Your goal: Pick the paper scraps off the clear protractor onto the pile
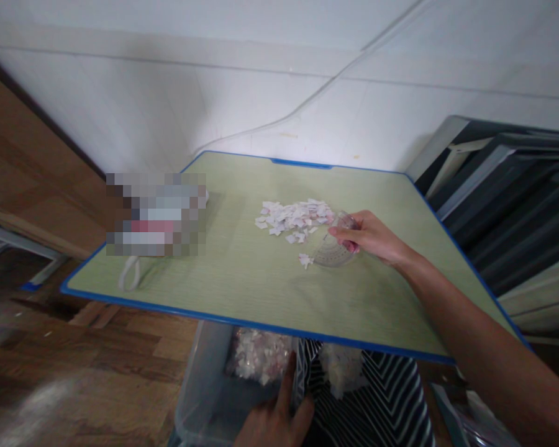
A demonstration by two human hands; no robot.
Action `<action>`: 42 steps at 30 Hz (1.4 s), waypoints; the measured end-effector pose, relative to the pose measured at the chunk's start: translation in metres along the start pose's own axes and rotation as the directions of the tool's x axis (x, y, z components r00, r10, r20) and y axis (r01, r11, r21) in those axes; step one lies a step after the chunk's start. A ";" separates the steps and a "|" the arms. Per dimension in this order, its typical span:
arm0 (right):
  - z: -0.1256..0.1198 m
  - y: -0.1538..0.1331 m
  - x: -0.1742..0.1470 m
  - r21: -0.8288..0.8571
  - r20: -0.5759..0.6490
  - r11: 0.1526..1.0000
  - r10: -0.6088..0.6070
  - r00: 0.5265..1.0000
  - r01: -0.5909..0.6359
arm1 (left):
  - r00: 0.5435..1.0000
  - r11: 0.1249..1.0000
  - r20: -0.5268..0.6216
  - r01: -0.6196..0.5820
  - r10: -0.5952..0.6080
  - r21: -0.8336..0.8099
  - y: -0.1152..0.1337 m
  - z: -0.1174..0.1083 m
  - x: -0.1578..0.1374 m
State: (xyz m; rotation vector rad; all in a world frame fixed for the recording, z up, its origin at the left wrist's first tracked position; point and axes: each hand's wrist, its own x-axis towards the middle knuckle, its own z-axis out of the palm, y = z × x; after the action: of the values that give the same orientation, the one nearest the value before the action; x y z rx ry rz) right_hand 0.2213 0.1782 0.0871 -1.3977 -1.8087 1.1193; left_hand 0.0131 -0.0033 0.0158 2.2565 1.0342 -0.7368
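My right hand (361,236) grips a clear plastic protractor (333,249), its curved edge low over the table. A few white paper scraps (306,261) lie at the protractor's left edge. Just beyond it spreads a loose heap of small white paper pieces (291,217). Below the table's front edge, my left hand (277,422) is by the right side of a translucent plastic bin (190,397), index finger stretched out and thumb apart. Inside the bin are shiny clear packets of small pieces (261,357). Another pale clump of pieces (342,369) rests on the striped cloth over my lap.
The light green table (242,279) has a blue rim. On its left stands a blurred-out object (161,214) with a white strap (129,273). Dark folded panels (507,186) lean at the right, and a cardboard box (32,155) stands at the left.
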 end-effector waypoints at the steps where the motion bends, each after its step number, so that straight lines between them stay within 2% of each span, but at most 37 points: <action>1: 0.000 0.000 0.000 -0.008 0.011 1.000 0.003 1.000 -0.003 | 1.000 1.000 0.006 0.001 -0.001 -0.011 0.000 -0.001 0.000; 8: -0.013 -0.012 -0.007 -0.066 0.107 0.991 0.125 0.986 -0.119 | 1.000 0.999 -0.028 0.004 -0.005 -0.037 0.000 0.002 -0.001; 13: -0.011 -0.013 -0.008 0.008 0.081 0.997 0.073 0.994 -0.074 | 0.998 1.000 -0.055 0.006 -0.007 -0.024 0.000 0.004 -0.002; 19: -0.009 -0.005 -0.004 -0.097 0.129 0.992 0.093 0.987 -0.081 | 1.000 1.000 0.002 0.021 -0.021 -0.013 0.001 -0.003 -0.002; 21: -0.011 -0.006 -0.004 -0.112 0.179 0.991 0.087 0.980 -0.067 | 1.000 1.000 0.008 0.021 -0.021 -0.011 0.001 -0.004 -0.002; 26: -0.013 -0.012 -0.010 -0.145 0.407 0.989 0.039 0.913 0.022 | 0.999 1.000 -0.048 0.017 -0.017 -0.007 0.001 0.004 -0.003; 29: -0.010 -0.016 -0.014 -0.159 0.553 0.986 0.042 0.832 0.057 | 0.996 1.000 -0.083 0.022 -0.022 -0.005 0.000 0.008 -0.003; 31: -0.007 -0.018 -0.016 -0.171 0.632 0.983 0.055 0.773 0.070 | 0.998 1.000 -0.064 0.021 -0.021 -0.001 0.000 0.008 -0.002; 34: -0.004 -0.020 -0.017 -0.173 0.689 0.982 0.068 0.721 0.072 | 0.999 1.000 -0.049 0.019 -0.019 -0.002 0.001 0.006 -0.002; 39: -0.006 -0.022 -0.018 -0.155 0.715 0.981 0.028 0.699 0.119 | 0.998 0.999 -0.046 0.035 -0.036 -0.018 0.001 0.005 -0.002; 42: -0.011 -0.024 -0.019 -0.148 0.689 0.981 0.010 0.724 0.126 | 0.999 0.999 -0.040 0.036 -0.036 -0.014 0.001 0.003 -0.003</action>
State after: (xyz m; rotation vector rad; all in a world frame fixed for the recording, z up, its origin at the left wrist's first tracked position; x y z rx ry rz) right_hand 0.2252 0.1604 0.1141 -1.0639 -2.5112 1.6192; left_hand 0.0114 -0.0074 0.0162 2.2548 1.0980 -0.6999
